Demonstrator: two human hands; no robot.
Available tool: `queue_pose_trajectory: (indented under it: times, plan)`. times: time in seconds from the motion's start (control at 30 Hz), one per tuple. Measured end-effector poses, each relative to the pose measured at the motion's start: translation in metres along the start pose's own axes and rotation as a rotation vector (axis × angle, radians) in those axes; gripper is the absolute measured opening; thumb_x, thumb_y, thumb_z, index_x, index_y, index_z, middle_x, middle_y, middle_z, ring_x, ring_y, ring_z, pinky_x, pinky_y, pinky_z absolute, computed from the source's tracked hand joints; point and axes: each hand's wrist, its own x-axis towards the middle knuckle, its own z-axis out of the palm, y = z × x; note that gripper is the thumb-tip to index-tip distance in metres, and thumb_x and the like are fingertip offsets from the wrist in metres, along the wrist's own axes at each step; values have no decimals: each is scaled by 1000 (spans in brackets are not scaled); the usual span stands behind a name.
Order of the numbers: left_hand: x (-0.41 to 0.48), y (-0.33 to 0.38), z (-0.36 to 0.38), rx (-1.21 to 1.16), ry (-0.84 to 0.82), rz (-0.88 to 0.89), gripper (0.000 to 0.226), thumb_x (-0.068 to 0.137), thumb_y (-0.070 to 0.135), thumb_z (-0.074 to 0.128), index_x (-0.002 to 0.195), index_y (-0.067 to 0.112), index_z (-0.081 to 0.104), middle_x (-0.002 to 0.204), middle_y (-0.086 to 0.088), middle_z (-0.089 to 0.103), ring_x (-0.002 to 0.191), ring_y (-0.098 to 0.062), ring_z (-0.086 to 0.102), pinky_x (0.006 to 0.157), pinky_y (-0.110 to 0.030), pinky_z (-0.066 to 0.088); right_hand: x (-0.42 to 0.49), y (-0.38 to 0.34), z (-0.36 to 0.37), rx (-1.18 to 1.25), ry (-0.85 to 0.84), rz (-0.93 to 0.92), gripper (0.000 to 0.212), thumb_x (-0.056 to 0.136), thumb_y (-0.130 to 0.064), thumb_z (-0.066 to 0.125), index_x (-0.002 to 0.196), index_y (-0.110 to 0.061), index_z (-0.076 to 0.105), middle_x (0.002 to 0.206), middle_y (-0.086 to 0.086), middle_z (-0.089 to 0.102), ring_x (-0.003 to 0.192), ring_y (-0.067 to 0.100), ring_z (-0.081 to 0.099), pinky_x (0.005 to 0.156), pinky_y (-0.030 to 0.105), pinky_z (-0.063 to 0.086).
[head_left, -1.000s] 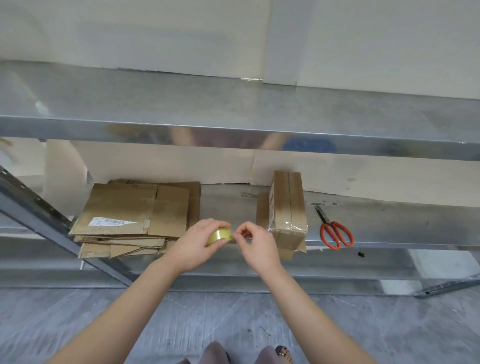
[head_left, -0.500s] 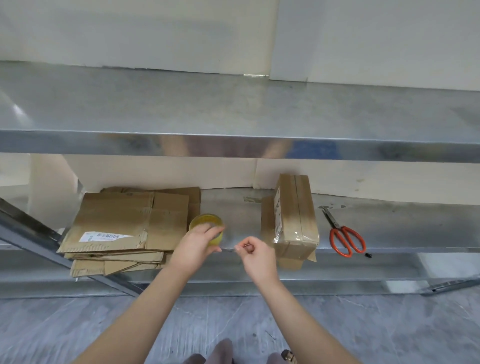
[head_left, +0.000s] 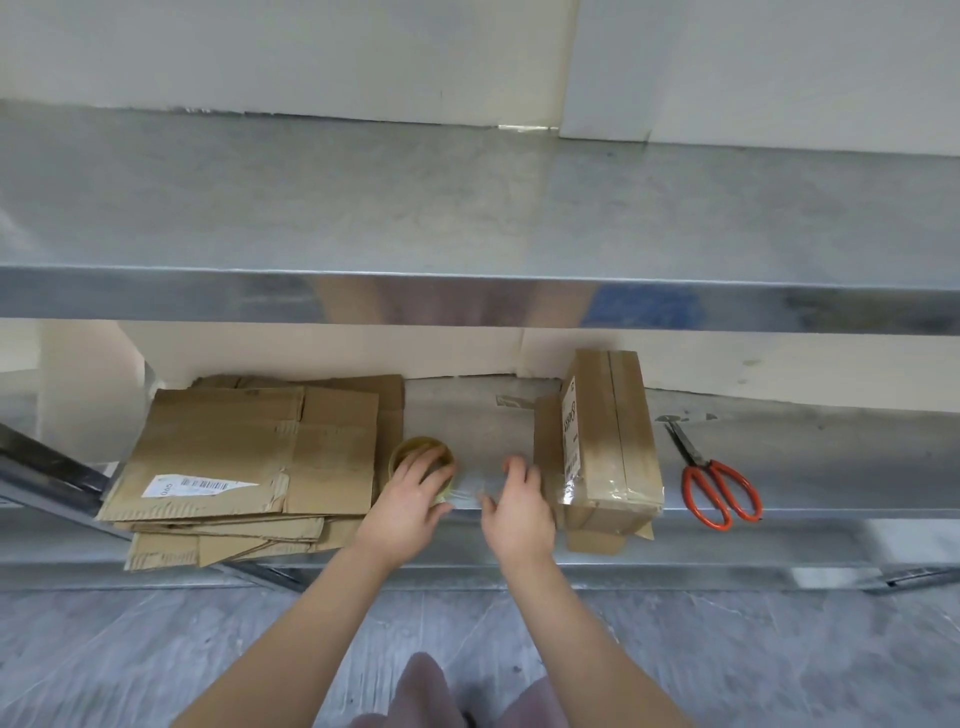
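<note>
My one camera sits on my head and looks forward and down, from above the carton (head_left: 608, 441). The view is wide and near. The upper shelf (head_left: 467, 218) stands above the carton, my left hand (head_left: 410, 499) and right hand (head_left: 519, 506) lie just left of it, and the floor (head_left: 779, 649) lies below.

- Tape roll (head_left: 421, 465) under the left hand (head_left: 410, 504): yellowish clear plastic, glossy.
- Tape strip (head_left: 470, 488) between left and right hand (head_left: 519, 512): thin clear film, shiny.
- Box (head_left: 608, 441) just right of the right hand: matt brown cardboard, glossy clear tape over its near end.
- Flat cardboard (head_left: 244, 457) left of the left hand: matt, ragged edges, white paper label.
- Shelf (head_left: 831, 467) beneath both hands: grey metal, dull sheen.
- Scissors (head_left: 719, 491) well right of the right hand: glossy orange plastic handles, metal blades.
</note>
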Motion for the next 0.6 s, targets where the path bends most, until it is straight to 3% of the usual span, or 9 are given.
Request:
queue_pose_trajectory:
  times: [0.07,0.17,0.27,0.33,0.43,0.6]
  plan:
    - [0,-1,-3,54,-32,17,53,97,35,52,146,17,39,156,-2,27,147,-21,14,119,-30,5,-7,-1,0,-52,-12,-44,43,94,-32,58,130,-22,37,124,3,44,100,30,63,73,37,49]
    - [-7,7,-12,196,-22,48,57,99,45,35,149,18,33,158,0,25,148,-18,11,120,-32,1,-31,2,-9,-40,16,-216,39,99,-30,47,137,-22,39,133,1,45,114,22,54,87,32,48]
    - [-26,24,-24,227,27,73,64,95,52,25,152,24,25,158,4,23,148,-16,10,120,-36,-3,-68,5,-29,-105,174,-445,40,96,-35,52,134,-21,55,131,-2,58,120,19,56,95,31,51]
    - [-42,38,-29,200,20,80,64,94,54,25,153,30,18,159,9,16,148,-12,2,121,-35,-6,-91,8,-46,-211,252,-537,44,96,-40,43,133,-23,59,133,-3,61,125,18,56,98,35,52]
    - [-59,69,-36,171,38,87,62,97,55,26,153,30,20,158,12,15,148,-9,0,119,-31,-9,-113,25,-74,-263,284,-542,49,98,-41,33,137,-23,56,142,-1,54,135,21,46,104,42,46]
    - [-56,141,-33,100,82,132,61,99,54,27,153,27,20,157,15,13,148,-8,2,119,-31,-4,-116,72,-116,-201,346,-438,48,98,-36,37,141,-19,52,145,1,49,140,23,39,112,40,33]
